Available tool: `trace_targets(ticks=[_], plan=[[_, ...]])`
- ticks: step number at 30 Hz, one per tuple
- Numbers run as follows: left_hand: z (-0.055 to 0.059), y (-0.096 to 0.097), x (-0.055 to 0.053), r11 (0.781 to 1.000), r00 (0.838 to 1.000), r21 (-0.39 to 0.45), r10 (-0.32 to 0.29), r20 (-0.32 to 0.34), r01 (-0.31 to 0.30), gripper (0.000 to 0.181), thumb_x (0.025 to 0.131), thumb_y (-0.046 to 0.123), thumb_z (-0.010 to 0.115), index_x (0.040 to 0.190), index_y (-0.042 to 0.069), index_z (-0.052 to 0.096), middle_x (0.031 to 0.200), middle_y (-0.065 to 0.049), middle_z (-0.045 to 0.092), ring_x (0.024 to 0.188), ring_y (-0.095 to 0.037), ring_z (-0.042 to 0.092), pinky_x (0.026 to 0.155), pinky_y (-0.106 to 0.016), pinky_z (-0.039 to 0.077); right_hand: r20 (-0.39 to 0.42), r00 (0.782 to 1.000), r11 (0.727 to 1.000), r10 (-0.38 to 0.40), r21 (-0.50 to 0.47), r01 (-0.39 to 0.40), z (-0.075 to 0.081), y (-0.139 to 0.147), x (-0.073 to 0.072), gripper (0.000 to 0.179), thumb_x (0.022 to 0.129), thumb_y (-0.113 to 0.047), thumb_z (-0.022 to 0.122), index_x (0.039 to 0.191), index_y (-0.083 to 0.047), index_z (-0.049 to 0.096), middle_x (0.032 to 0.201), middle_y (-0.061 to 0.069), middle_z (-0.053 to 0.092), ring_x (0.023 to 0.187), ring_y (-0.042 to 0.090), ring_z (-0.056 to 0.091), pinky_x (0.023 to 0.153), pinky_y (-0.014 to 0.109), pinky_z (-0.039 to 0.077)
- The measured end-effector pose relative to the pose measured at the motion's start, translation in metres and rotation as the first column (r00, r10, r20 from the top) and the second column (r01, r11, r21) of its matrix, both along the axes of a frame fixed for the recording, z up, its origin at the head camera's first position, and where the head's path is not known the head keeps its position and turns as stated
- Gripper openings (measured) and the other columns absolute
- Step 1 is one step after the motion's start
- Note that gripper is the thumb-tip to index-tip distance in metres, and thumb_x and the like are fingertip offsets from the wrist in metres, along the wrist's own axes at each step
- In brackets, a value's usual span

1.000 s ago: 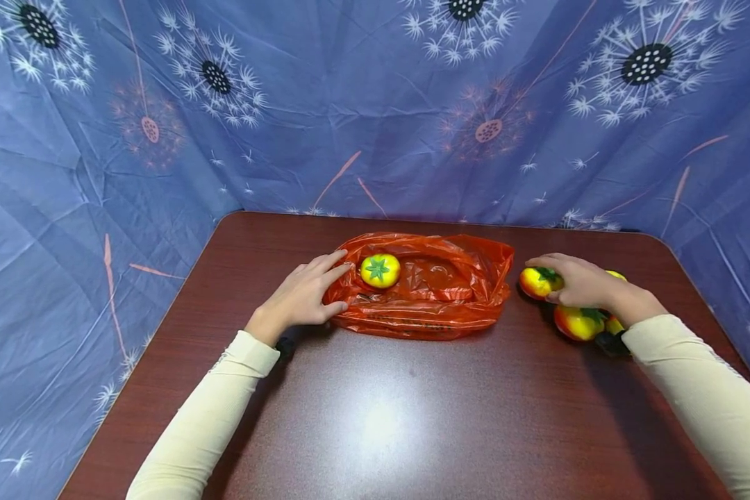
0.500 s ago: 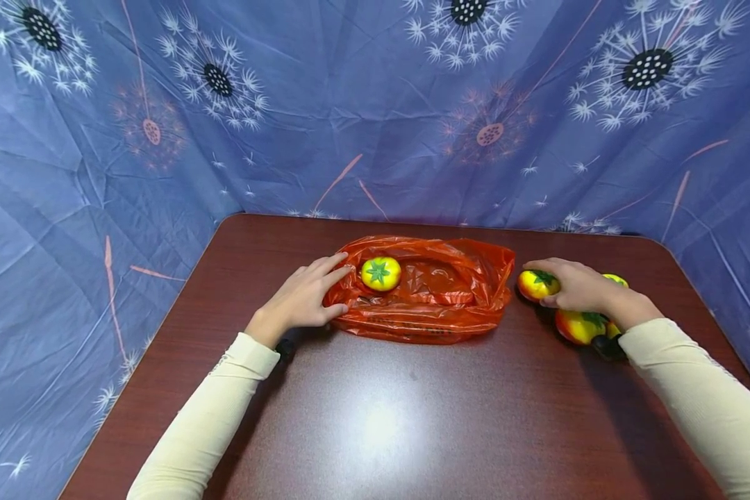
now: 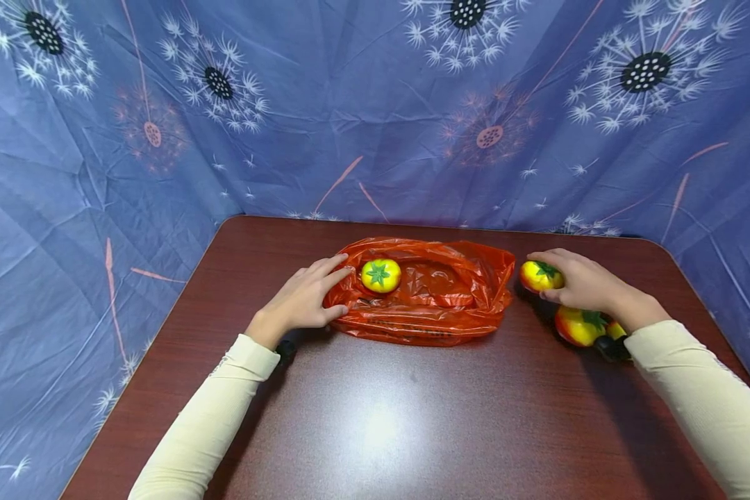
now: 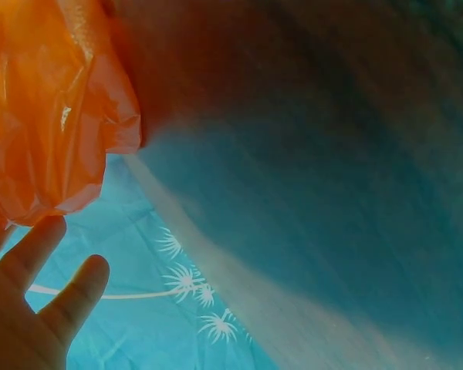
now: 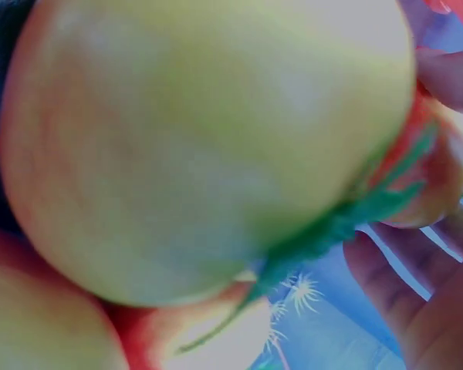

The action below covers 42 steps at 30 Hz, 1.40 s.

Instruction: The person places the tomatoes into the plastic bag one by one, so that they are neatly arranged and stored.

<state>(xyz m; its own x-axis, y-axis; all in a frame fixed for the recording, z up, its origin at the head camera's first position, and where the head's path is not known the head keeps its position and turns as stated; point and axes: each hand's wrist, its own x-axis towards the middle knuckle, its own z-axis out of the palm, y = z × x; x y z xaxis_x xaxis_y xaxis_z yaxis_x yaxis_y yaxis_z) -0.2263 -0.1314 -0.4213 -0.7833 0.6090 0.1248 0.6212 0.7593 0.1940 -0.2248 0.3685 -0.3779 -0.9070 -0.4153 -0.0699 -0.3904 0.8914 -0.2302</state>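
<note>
My left hand [image 3: 306, 295] lies at the left side of an open red plastic bag [image 3: 434, 330], its fingers spread and fairly straight. In the left wrist view, its fingertips are right at the edge of the bag. Inside the bag's left part sits a yellow tomato [image 3: 380, 276] with a green star-shaped leaf. To the right of the bag, my right hand [image 3: 584, 279] grips a yellow-red tomato [image 3: 540, 277] between thumb and fingers. Another tomato [image 3: 578, 326] lies just below that hand; a large tomato [image 5: 208, 146] fills the right wrist view.
A further yellow fruit [image 3: 614, 330] shows partly beside my right wrist, next to a black wrist camera [image 3: 611, 347]. The brown table [image 3: 375, 417] stretches in front of the bag. A blue patterned cloth [image 3: 350, 104] hangs behind and at the sides.
My right hand has risen slightly with the tomato in its grip. A yellow fruit seen earlier behind that hand is now hidden. The left hand and the bag stay put.
</note>
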Motion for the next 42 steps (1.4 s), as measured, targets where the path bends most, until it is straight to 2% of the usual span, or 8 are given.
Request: trace_targets(ticks=[7,13,16,22,26,35,42], plan=[[-0.001,0.0,0.002,1.0,1.0,0.007,0.005,0.004,-0.005,0.073,0.086,0.044,0.068,0.15,0.015,0.045,0.163,-0.006,0.031,0.146,-0.029,0.036,0.107,-0.057,0.042,-0.093,0.995,0.998,-0.029,-0.056,0.024,0.008,0.0,0.003,0.071,0.083,-0.019,0.078,0.146,-0.009,0.046,0.141,0.025,0.052,0.126,0.046,0.049,0.102,0.066,0.039],[-0.001,0.0,0.0,1.0,1.0,0.009,0.003,-0.001,-0.003,0.073,0.087,0.044,0.067,0.15,0.015,0.045,0.163,-0.007,0.031,0.146,-0.029,0.036,0.107,-0.057,0.042,-0.216,0.976,0.995,-0.018,-0.102,-0.004,0.014,-0.001,0.007,0.064,0.082,-0.024,0.079,0.139,-0.011,0.053,0.137,0.024,0.055,0.123,0.047,0.049,0.101,0.065,0.037],[-0.002,-0.001,0.0,1.0,1.0,0.007,-0.002,-0.001,0.002,0.073,0.087,0.046,0.066,0.15,0.015,0.044,0.163,-0.007,0.03,0.146,-0.029,0.036,0.108,-0.058,0.041,-0.247,0.969,0.993,-0.029,-0.12,-0.001,0.017,-0.003,0.008,0.066,0.082,-0.024,0.079,0.14,-0.012,0.053,0.137,0.023,0.056,0.121,0.046,0.051,0.1,0.064,0.038],[-0.001,-0.004,0.003,1.0,1.0,0.005,0.009,0.008,-0.009,0.074,0.087,0.045,0.068,0.15,0.015,0.045,0.163,-0.008,0.031,0.146,-0.03,0.036,0.108,-0.059,0.041,-0.274,0.961,0.988,-0.041,-0.156,-0.003,0.024,-0.011,0.01,0.065,0.082,-0.025,0.08,0.14,-0.014,0.053,0.134,0.019,0.06,0.113,0.042,0.054,0.092,0.058,0.043],[-0.001,-0.004,0.002,1.0,1.0,0.01,0.008,0.007,-0.008,0.074,0.087,0.045,0.067,0.15,0.015,0.044,0.163,-0.007,0.03,0.147,-0.03,0.035,0.109,-0.059,0.04,-0.294,0.955,0.984,-0.031,-0.175,-0.022,0.031,-0.015,0.013,0.064,0.08,-0.023,0.082,0.137,-0.016,0.056,0.132,0.018,0.061,0.113,0.042,0.054,0.092,0.058,0.041],[0.001,-0.003,0.001,1.0,1.0,0.01,0.009,0.019,-0.01,0.074,0.087,0.046,0.066,0.151,0.015,0.044,0.164,-0.007,0.03,0.147,-0.03,0.034,0.11,-0.057,0.04,-0.35,0.935,0.98,0.052,-0.164,-0.115,0.043,-0.024,0.015,0.062,0.08,-0.021,0.082,0.137,-0.016,0.057,0.131,0.017,0.061,0.111,0.039,0.054,0.092,0.054,0.039],[0.001,-0.003,0.001,1.0,1.0,0.005,0.003,0.016,-0.003,0.074,0.088,0.047,0.065,0.151,0.015,0.044,0.164,-0.007,0.03,0.147,-0.029,0.034,0.11,-0.057,0.04,-0.382,0.919,0.968,0.096,-0.179,-0.176,0.051,-0.033,0.019,0.064,0.075,-0.015,0.084,0.135,-0.014,0.06,0.133,0.017,0.06,0.114,0.037,0.055,0.096,0.054,0.038]])
